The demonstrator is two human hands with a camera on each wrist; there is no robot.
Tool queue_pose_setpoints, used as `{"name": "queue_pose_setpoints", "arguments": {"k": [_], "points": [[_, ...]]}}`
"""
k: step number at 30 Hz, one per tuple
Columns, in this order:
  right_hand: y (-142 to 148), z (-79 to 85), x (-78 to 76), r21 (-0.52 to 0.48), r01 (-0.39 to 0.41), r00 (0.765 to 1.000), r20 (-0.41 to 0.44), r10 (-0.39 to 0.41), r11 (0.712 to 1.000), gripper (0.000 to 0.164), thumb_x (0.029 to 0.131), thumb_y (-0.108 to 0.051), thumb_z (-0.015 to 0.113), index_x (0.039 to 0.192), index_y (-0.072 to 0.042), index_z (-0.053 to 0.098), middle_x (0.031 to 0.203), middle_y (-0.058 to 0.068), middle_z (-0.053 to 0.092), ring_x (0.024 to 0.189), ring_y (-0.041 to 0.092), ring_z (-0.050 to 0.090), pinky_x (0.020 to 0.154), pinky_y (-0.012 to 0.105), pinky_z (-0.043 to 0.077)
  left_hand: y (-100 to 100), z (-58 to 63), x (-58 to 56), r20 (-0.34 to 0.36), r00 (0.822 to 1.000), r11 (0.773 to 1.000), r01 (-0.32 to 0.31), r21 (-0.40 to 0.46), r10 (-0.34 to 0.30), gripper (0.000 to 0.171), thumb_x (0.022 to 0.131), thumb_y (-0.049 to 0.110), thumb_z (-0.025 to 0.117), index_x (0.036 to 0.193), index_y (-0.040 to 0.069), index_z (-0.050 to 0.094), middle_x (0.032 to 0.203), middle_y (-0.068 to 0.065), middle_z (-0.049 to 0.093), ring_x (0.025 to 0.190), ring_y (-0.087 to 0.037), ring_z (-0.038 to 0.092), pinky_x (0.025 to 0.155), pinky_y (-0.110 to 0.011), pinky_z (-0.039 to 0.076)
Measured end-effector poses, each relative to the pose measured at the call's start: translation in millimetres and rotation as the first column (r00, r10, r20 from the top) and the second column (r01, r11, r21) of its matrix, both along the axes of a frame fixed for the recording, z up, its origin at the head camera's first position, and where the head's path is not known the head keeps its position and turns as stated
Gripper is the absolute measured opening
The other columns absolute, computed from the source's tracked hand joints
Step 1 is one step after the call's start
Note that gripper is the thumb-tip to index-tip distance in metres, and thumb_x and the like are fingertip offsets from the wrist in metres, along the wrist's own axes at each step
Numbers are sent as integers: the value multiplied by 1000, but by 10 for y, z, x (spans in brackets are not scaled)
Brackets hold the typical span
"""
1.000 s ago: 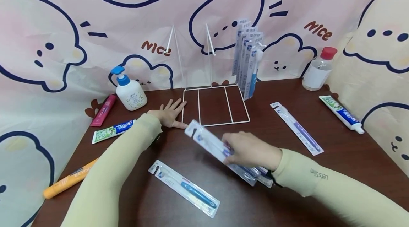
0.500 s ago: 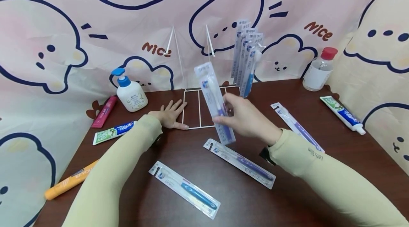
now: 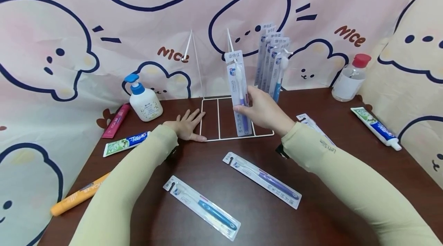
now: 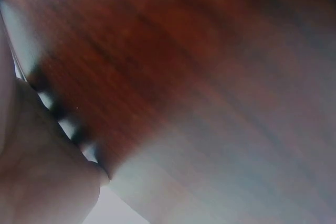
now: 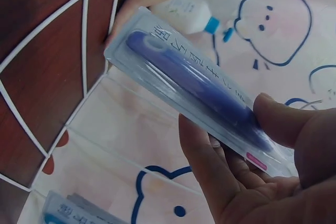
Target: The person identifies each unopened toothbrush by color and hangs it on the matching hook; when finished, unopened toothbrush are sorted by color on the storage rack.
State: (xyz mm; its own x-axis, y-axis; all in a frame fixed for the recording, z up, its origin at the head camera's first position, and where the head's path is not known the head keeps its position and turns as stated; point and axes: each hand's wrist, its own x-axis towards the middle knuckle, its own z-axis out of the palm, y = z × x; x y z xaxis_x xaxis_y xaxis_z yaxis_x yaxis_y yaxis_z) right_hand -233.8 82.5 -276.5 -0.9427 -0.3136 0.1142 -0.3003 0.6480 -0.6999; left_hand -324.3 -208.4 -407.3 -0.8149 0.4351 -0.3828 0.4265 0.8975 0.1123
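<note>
My right hand (image 3: 263, 109) pinches a packaged purple toothbrush (image 3: 238, 84) between thumb and fingers. The pack stands nearly upright over the white wire rack (image 3: 238, 137), its top close to the middle hook (image 3: 230, 40). Whether the hook passes through the pack's hole, I cannot tell. In the right wrist view the purple handle (image 5: 194, 80) shows through clear plastic. My left hand (image 3: 187, 126) lies with fingers spread at the rack's left base corner. Several packaged toothbrushes (image 3: 273, 61) hang on the right hook; the left hook (image 3: 187, 44) is bare.
On the table lie a blue packaged toothbrush (image 3: 204, 207) and purple packaged toothbrushes (image 3: 263, 179). A pump bottle (image 3: 146, 103), toothpaste tubes (image 3: 126, 144), a pink tube (image 3: 115, 121) and an orange tube (image 3: 79, 196) are left. A red-capped bottle (image 3: 348, 80) and another toothpaste (image 3: 375, 127) are right.
My right hand has lifted one purple toothbrush pack off the table, turned it upright and carried it to the rack's middle hook. The left hand has stayed at the rack's corner.
</note>
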Motion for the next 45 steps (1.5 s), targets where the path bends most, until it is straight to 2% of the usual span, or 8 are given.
{"name": "queue_pose_setpoints", "arguments": {"k": [6, 14, 20, 25, 32, 38, 41, 45], "points": [[-137, 33, -355, 6, 36, 998, 51, -36, 999, 47, 91, -29, 58, 130, -10, 39, 113, 8, 55, 96, 23, 60, 76, 43, 50, -16, -31, -43, 0, 1000, 1000, -8, -3, 8, 113, 67, 82, 46, 148, 24, -8, 152, -7, -13, 135, -39, -12, 98, -66, 1], [-330, 125, -851, -32, 49, 995, 83, -46, 998, 47, 96, -17, 47, 137, -1, 28, 125, 19, 48, 110, 30, 53, 87, 41, 45, 3, -4, -29, 0, 1000, 1000, 1, 14, -1, 112, 68, 80, 47, 148, 22, -5, 153, -9, -11, 135, -40, -11, 98, -66, 1], [-353, 142, -1085, -51, 89, 989, 121, -83, 995, 48, 98, -16, 42, 139, -1, 22, 132, 22, 43, 116, 33, 48, 91, 44, 41, 10, -19, -47, -22, 999, 999, 24, 25, -23, 112, 68, 80, 48, 148, 22, -6, 152, -10, -10, 134, -42, -12, 96, -68, 1], [-361, 100, -1193, -44, 85, 989, 122, -79, 995, 50, 98, -13, 40, 142, -2, 19, 136, 21, 38, 121, 33, 44, 97, 45, 35, 39, 1, 18, -8, 1000, 1000, 25, -9, -25, 112, 68, 82, 43, 148, 21, -5, 153, -9, -10, 135, -39, -9, 100, -64, 4], [-375, 54, -1218, 8, 74, 993, 88, -74, 997, 53, 96, -15, 46, 139, 2, 21, 131, 23, 41, 118, 34, 45, 97, 44, 36, 32, -25, 53, -18, 999, 999, 29, -33, -30, 110, 70, 81, 42, 148, 21, -5, 153, -9, -9, 136, -39, -7, 100, -63, 7], [-322, -18, -1116, 186, 85, 995, 29, -92, 979, 60, 91, -22, 56, 136, 3, 26, 120, 20, 51, 104, 29, 54, 87, 39, 44, 4, -2, 25, -22, 1000, 1000, 15, -26, -15, 110, 70, 80, 44, 148, 21, -6, 153, -9, -9, 136, -39, -7, 100, -64, 7], [-253, -83, -951, 342, 37, 998, 40, -53, 939, 43, 90, -24, 57, 123, 2, 47, 106, 15, 59, 91, 27, 58, 80, 39, 46, -4, 4, 11, -26, 1000, 1000, 3, -18, -3, 110, 70, 79, 45, 148, 21, -6, 153, -8, -10, 136, -38, -8, 100, -64, 7], [-117, -267, -542, 552, -95, 994, 91, 54, 828, 23, 89, -29, 59, 94, -8, 67, 85, 3, 64, 75, 20, 59, 71, 38, 48, -2, 2, 14, -19, 1000, 1000, 9, -19, -9, 110, 70, 80, 44, 148, 21, -6, 153, -8, -10, 136, -38, -8, 100, -63, 7]]}}
